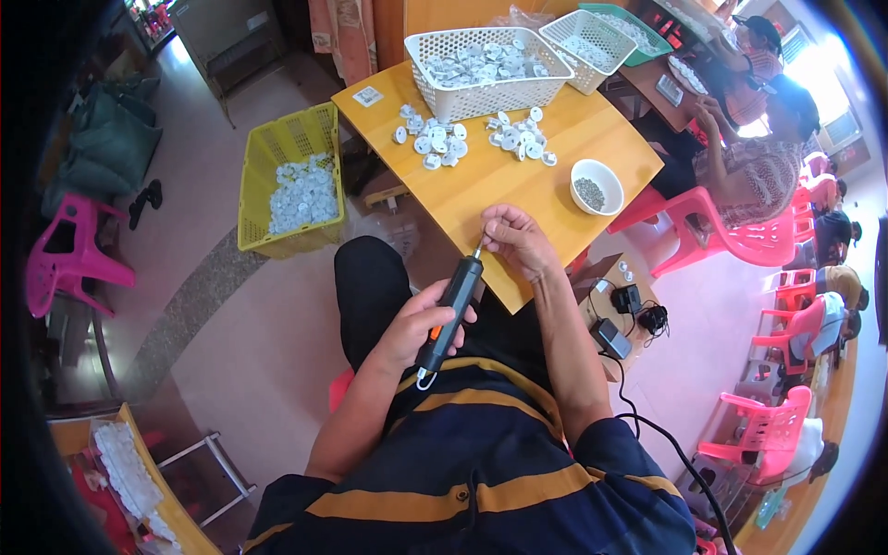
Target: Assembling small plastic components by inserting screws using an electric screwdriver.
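Observation:
My left hand (421, 326) is wrapped round a black electric screwdriver (453, 310) with an orange switch and a wire loop at its lower end. The screwdriver's bit points up and away from me over the table's near edge. At the bit's tip, my right hand (518, 239) has its fingers pinched together; whatever is between them is too small to make out. Beyond the hands, two loose piles of small white round plastic parts (440, 139) lie on the yellow wooden table (481, 190). Right of them stands a white bowl (610, 176) holding small metal screws (589, 192).
A white basket (490, 100) full of white parts stands at the table's far edge, with another basket (586, 42) beside it. A yellow crate (264, 231) of clear parts is on the floor at left. Power adapters (610, 339) lie on a box at right. Other people sit at right.

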Tool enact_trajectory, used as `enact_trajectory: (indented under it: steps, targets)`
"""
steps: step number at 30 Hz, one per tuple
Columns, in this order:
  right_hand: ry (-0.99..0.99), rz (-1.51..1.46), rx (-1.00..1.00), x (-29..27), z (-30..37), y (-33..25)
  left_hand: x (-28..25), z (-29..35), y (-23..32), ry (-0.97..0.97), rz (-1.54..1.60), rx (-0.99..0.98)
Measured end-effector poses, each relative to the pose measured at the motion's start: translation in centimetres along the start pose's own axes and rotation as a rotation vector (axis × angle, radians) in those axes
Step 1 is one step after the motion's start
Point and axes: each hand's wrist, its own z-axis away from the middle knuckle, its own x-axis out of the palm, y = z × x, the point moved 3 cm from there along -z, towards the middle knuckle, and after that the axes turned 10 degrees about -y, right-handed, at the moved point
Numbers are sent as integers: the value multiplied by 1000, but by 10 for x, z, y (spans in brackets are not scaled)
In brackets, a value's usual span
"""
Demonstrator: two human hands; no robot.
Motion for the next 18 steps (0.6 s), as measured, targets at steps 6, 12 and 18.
enact_trajectory:
  steps: [6,12,18]
  targets:
    - [17,-35,-43,8,2,-3,-3,1,1,-89,150,27]
    - [-8,73,8,12,-2,-12,-3,-1,1,19,-36,32]
    - [183,170,-4,-14,-13,-29,-7,1,5,60,-66,64]
